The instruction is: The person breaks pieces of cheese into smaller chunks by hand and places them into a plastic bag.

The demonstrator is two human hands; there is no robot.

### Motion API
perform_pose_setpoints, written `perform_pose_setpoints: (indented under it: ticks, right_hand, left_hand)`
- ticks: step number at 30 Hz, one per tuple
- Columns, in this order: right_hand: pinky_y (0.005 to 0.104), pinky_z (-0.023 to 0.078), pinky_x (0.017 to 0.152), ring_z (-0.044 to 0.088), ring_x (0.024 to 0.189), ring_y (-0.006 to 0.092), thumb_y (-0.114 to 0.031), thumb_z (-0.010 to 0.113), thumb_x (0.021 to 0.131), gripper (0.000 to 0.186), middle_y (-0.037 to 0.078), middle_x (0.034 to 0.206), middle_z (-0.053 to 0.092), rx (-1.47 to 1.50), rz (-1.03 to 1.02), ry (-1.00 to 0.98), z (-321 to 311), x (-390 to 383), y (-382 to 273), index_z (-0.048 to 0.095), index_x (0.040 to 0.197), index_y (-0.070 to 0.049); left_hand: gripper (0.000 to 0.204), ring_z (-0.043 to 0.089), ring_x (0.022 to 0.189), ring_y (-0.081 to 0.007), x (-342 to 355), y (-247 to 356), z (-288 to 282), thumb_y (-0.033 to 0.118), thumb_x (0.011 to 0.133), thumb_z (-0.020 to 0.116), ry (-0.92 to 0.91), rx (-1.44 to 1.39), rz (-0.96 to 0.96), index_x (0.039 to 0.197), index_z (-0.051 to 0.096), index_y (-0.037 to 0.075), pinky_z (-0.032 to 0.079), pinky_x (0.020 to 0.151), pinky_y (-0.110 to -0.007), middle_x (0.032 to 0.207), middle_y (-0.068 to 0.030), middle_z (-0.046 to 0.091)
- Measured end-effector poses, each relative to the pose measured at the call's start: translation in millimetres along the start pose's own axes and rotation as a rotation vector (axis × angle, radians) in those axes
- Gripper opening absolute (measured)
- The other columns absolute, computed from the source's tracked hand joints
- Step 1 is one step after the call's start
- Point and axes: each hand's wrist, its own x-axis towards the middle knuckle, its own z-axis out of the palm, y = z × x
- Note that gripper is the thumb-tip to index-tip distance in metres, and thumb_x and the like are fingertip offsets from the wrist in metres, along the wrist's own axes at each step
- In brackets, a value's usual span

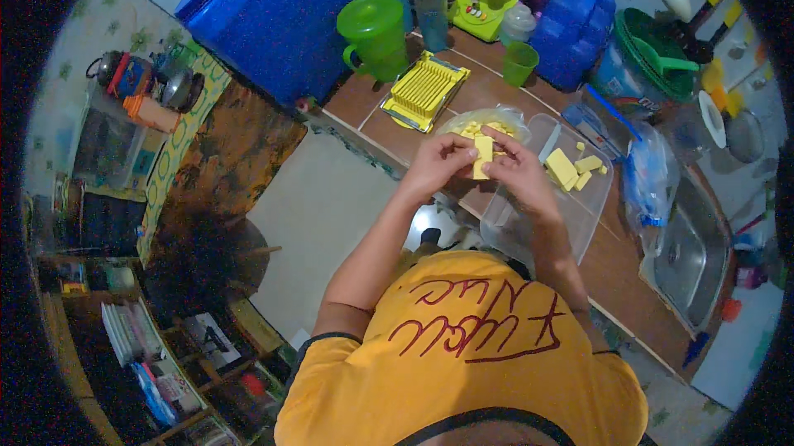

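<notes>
A pale yellow block that looks like cheese (482,158) is pinched upright between my two hands. My left hand (437,166) grips its left side with thumb and fingers, and my right hand (521,177) closes on its right side. Just behind my fingers, small yellow cubes (473,128) fill a bowl with clear plastic (514,119) about it, partly hidden by my hands. To the right, a clear plastic tray (542,239) carries a larger yellow block (562,168) and several smaller pieces (588,165). A pale knife-like strip (549,141) lies at the tray's left side.
A yellow slicer (427,88) with parallel ridges lies on the brown tiled counter (488,86). Behind stand a green lidded pitcher (372,36), a green cup (519,64) and a blue jug (574,31). At right are a plastic bag (651,173) and a metal sink (693,251).
</notes>
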Motion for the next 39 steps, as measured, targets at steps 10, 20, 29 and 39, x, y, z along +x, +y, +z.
perform_pose_setpoints:
  ticks: [10,20,29,39]
  right_hand:
    - [0.0194,0.043,0.068,0.051,0.076,0.0051,-0.009,0.061,0.081,0.049,-0.002,0.093,0.053,-0.059,0.031,0.011,19.2,-4.4,-14.8,0.048,0.128,-0.005]
    - [0.0235,0.049,0.071,0.060,0.077,0.0107,-0.010,0.061,0.083,0.038,0.004,0.090,0.061,-0.110,-0.065,-0.019,19.7,-0.1,-5.0,0.055,0.119,-0.002]
    - [0.0242,0.049,0.075,0.060,0.080,0.0115,-0.008,0.061,0.083,0.037,0.005,0.093,0.062,-0.038,-0.002,0.007,23.2,-1.9,-5.6,0.056,0.118,-0.001]
    - [0.0246,0.048,0.078,0.058,0.085,0.0115,-0.007,0.062,0.081,0.037,0.007,0.099,0.061,-0.190,-0.081,0.029,30.0,-7.7,-5.2,0.056,0.117,-0.003]
  left_hand:
    - [0.021,0.059,0.068,-0.0115,-14.2,8.1,-5.9,0.016,0.082,0.066,0.015,-0.075,-0.013,0.094,0.061,0.000,0.050,0.060,-0.025,0.079,-0.0042,0.062]
    - [0.021,0.058,0.063,-0.0104,-24.9,9.9,-10.9,0.020,0.083,0.065,0.014,-0.079,0.026,0.088,0.062,0.000,0.048,0.059,-0.024,0.073,-0.0029,0.061]
    - [0.020,0.058,0.062,-0.0109,-23.9,2.8,-11.5,0.018,0.084,0.063,0.024,-0.153,0.016,0.090,0.061,-0.001,0.049,0.058,-0.024,0.075,-0.0037,0.061]
    - [0.023,0.058,0.066,-0.0101,-21.1,-0.7,-12.8,0.024,0.086,0.060,0.009,-0.207,-0.028,0.090,0.060,0.002,0.051,0.057,-0.024,0.077,-0.0035,0.059]
